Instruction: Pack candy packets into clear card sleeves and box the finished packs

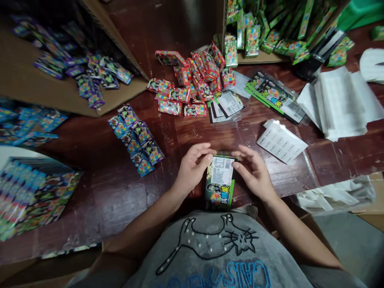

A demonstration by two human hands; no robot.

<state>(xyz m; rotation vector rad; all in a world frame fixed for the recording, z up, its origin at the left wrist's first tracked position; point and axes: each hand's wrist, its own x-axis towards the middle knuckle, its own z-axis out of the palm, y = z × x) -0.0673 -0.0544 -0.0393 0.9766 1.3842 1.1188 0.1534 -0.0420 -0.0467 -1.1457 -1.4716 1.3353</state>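
A green printed packet (220,188) with a white barcode label on its upper half stands on end at the near edge of the dark wooden table (105,192). My left hand (192,166) grips its left upper corner, fingers curled over the top. My right hand (255,170) holds the right upper corner, fingers pressed on the label's edge. Both hands are closed on the packet.
Red packets (192,88) are heaped at centre back, blue packets (138,140) lie in a row to the left, and green packets fill a cardboard box (264,28) at back right. A label sheet (282,141) and white paper stacks (339,102) lie right. Another box (60,80) is at left.
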